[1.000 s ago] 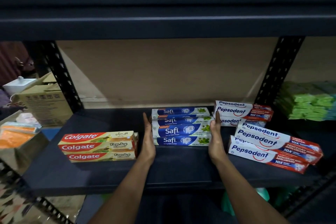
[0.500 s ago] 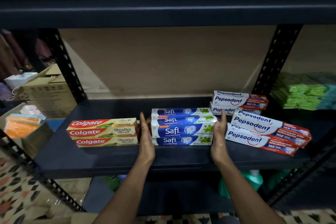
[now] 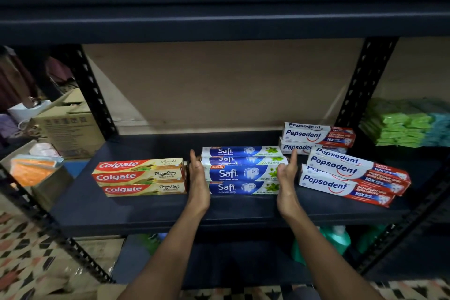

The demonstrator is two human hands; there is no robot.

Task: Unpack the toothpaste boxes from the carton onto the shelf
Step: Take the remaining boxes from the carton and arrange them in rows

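A stack of blue Safi toothpaste boxes [image 3: 241, 170] lies in the middle of the dark shelf [image 3: 146, 212]. My left hand [image 3: 198, 178] presses flat against the stack's left end, fingers straight. My right hand [image 3: 287, 175] presses against the right end, fingers straight and the thumb resting on a box front. A pile of red and gold Colgate boxes [image 3: 141, 176] sits to the left. Several white and red Pepsodent boxes [image 3: 350, 173] lie askew to the right. No carton with toothpaste shows in this view.
Black perforated uprights [image 3: 90, 90] [image 3: 362, 85] frame the bay, with a shelf board close above. Green packets [image 3: 404, 124] fill the bay to the right. A closed cardboard box [image 3: 68, 126] and orange packets [image 3: 34, 168] stand to the left. Patterned floor lies below.
Both hands have drawn the Safi stack forward toward the shelf's front edge. The view has shifted back and up slightly.
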